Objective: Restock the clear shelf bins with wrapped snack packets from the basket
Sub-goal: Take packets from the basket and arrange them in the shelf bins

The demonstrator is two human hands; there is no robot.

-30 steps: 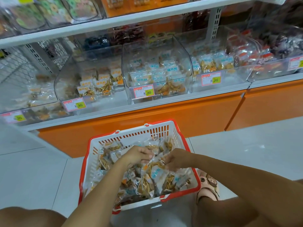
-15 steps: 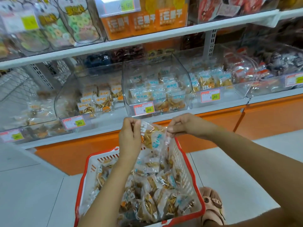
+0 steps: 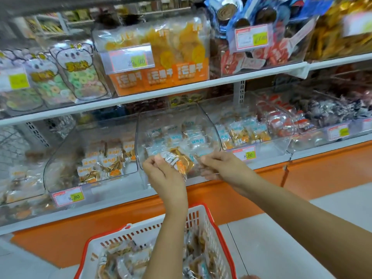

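**Risk: packets dropping short of the bin**

Left hand (image 3: 161,172) and right hand (image 3: 221,168) each pinch one end of a bunch of snack packets (image 3: 180,161). They hold it at the front lip of the middle clear bin (image 3: 210,127), with the basket (image 3: 209,216) below. The count is blurred, perhaps two or three. With slick wrappers and thin pinches, one may slip, catch the lip and fall outside.

Bright, even overhead shop light fills the aisle, with soft shadow beneath the upper shelf (image 3: 181,90). Glare sheens the clear bin (image 3: 211,127) walls and bleaches the price tag (image 3: 131,59). Motion blur smears the far top right and left edge; the wide lens bows the shelf lines. The left hand (image 3: 161,170), right hand (image 3: 221,166) and the snack packet (image 3: 180,161) between them read soft; the near basket (image 3: 124,236) blurs.
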